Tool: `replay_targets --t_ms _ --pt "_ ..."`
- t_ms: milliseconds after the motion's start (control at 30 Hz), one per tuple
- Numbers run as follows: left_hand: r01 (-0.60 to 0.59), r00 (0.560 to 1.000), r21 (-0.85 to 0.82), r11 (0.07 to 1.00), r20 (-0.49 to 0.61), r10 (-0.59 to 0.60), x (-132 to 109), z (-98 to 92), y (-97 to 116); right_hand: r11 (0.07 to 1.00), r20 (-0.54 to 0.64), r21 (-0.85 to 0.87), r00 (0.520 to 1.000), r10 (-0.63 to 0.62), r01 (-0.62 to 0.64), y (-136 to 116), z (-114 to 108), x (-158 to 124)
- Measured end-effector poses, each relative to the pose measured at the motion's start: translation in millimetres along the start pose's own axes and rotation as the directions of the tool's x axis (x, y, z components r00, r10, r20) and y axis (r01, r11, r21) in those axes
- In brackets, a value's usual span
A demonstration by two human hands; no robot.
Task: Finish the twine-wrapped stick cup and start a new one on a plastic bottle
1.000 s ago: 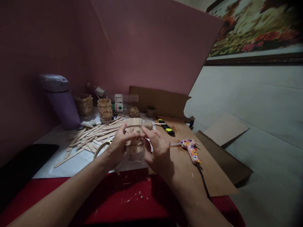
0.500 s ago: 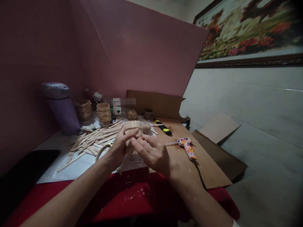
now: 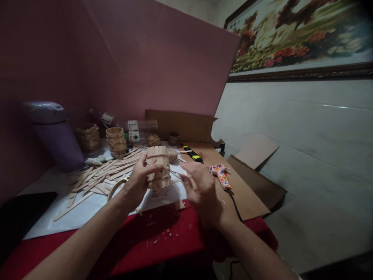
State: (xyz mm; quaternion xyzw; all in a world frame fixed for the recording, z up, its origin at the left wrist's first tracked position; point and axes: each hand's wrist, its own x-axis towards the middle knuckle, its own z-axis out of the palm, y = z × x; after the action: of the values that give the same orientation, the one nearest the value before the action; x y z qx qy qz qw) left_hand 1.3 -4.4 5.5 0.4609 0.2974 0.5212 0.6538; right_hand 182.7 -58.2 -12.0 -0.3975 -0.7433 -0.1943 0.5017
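Note:
My left hand is wrapped round the left side of a small cup made of upright wooden craft sticks, holding it above the white sheet. Twine runs round the cup near its top and again near its base. From the cup's right side a strand of twine stretches to my right hand, whose fingers are pinched on it and slightly blurred. Just behind the cup lies a ball of twine, partly hidden by it.
Loose craft sticks spread over the white sheet at left, near a tape roll. Two stick cups and a purple bottle stand behind. A utility knife and a glue gun lie on the cardboard at right.
My right hand has moved away from the cup to the right, drawing out the twine strand. The cup now shows more fully in my left hand. The whole view has shifted slightly.

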Motion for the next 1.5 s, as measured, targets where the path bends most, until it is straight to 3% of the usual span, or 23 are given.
replay_targets --t_ms 67,100,167,233,300,333,433,533,667,733,833,900,967,1100,1167,1233,1400,1500 --pt "0.01 1.0 0.009 1.0 -0.003 -0.01 0.4 0.5 1.1 0.963 -0.038 -0.179 0.979 0.198 -0.202 21.9 -19.4 -3.6" --pt "0.012 1.0 0.005 1.0 -0.004 -0.012 0.8 0.7 1.5 0.891 -0.056 -0.308 0.941 0.332 -0.333 34.3 -29.4 -6.0" --pt "0.012 1.0 -0.01 1.0 -0.003 -0.012 1.5 1.0 1.7 0.675 -0.032 -0.53 0.807 0.59 -0.514 57.8 -46.9 -12.2" --pt "0.009 1.0 -0.021 1.0 -0.001 -0.009 1.7 1.2 1.2 0.496 0.046 -0.685 0.648 0.76 -0.533 75.0 -57.7 -20.4" --pt "0.011 1.0 -0.018 1.0 -0.006 -0.011 1.1 1.4 0.2 0.457 0.164 -0.745 0.531 0.832 -0.486 84.4 -60.9 -30.0" --pt "0.008 1.0 -0.014 1.0 -0.008 -0.008 0.7 1.5 -0.4 0.458 0.202 -0.755 0.498 0.843 -0.469 86.9 -60.2 -34.8" --pt "-0.01 1.0 -0.009 1.0 0.002 0.01 -0.2 1.8 -2.0 0.495 0.246 -0.717 0.485 0.839 -0.491 92.0 -55.4 -46.4" --pt "-0.007 1.0 -0.004 1.0 -0.007 0.007 0.1 2.2 -1.3 0.548 0.242 -0.503 0.5 0.831 -0.668 98.4 -54.1 -50.2" --pt "-0.02 0.999 -0.015 1.0 -0.029 0.02 1.2 2.8 6.5 0.522 0.206 -0.261 0.482 0.852 -0.812 105.8 -61.3 -45.5" --pt "-0.059 0.996 -0.028 0.998 -0.064 0.057 1.6 2.9 11.8 0.479 0.194 -0.201 0.444 0.875 -0.855 107.8 -66.1 -42.7" --pt "-0.09 0.991 -0.033 0.995 -0.102 0.087 2.2 2.2 16.9 0.361 0.203 -0.07 0.341 0.918 -0.93 109.3 -72.0 -40.8" --pt "-0.073 0.994 -0.022 0.997 -0.087 0.071 2.4 0.8 16.6 0.277 0.24 0.033 0.276 0.931 -0.96 108.9 -74.9 -39.7" --pt "-0.037 0.998 -0.009 0.999 -0.044 0.037 2.0 -0.7 13.8 0.221 0.278 0.123 0.247 0.928 -0.968 105.5 -77.2 -36.8" --pt "0.023 0.997 0.03 0.999 0.068 -0.025 -0.5 -2.7 6.1 0.055 0.406 0.354 0.206 0.89 -0.934 81.0 -80.7 -23.8" --pt "0.033 0.991 0.041 0.999 0.126 -0.038 -1.3 -3.1 2.4 -0.066 0.532 0.468 0.222 0.817 -0.881 59.4 -82.2 -14.9" --pt "0.035 0.982 0.045 0.998 0.183 -0.043 -0.8 -3.7 -1.2 -0.12 0.648 0.467 0.246 0.721 -0.876 35.5 -83.2 -6.0" --pt "0.027 0.969 0.062 0.998 0.242 -0.041 3.1 -5.4 -8.3 -0.118 0.811 0.395 0.286 0.51 -0.911 -9.9 -81.0 8.2" --pt "0.03 0.966 0.063 0.998 0.254 -0.045 2.9 -4.2 -8.1 -0.138 0.86 0.352 0.262 0.437 -0.926 -21.4 -76.0 8.7"
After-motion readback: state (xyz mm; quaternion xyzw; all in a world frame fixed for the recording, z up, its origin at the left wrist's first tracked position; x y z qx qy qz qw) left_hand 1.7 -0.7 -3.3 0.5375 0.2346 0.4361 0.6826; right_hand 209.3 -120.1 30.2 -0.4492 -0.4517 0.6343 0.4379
